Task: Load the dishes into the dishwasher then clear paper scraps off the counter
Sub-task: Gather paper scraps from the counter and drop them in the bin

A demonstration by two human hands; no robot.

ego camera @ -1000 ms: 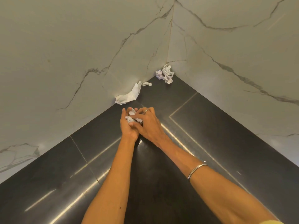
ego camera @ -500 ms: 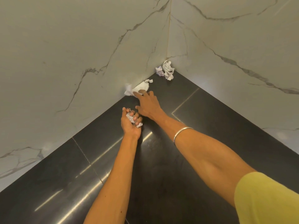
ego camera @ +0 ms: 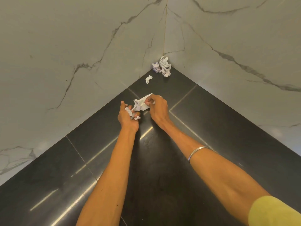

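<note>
My left hand (ego camera: 127, 115) is palm up over the black counter (ego camera: 162, 176), its fingers curled round small crumpled paper scraps (ego camera: 130, 113). Right beside it, my right hand (ego camera: 157, 106) pinches a larger white paper piece (ego camera: 140, 103) that hangs over the left palm. A small white scrap (ego camera: 148, 79) lies on the counter farther back. In the far corner, against the walls, sit two crumpled paper balls (ego camera: 162, 66), one with purple print.
White marble walls (ego camera: 81, 46) with grey veins close the counter on the left and right and meet at the corner. The glossy black counter has thin seams and spreads toward me. No dishes or dishwasher in view.
My right hand reached to the left wall, took the large white piece and pulled it back to my left hand. The small scrap stayed where it lay.
</note>
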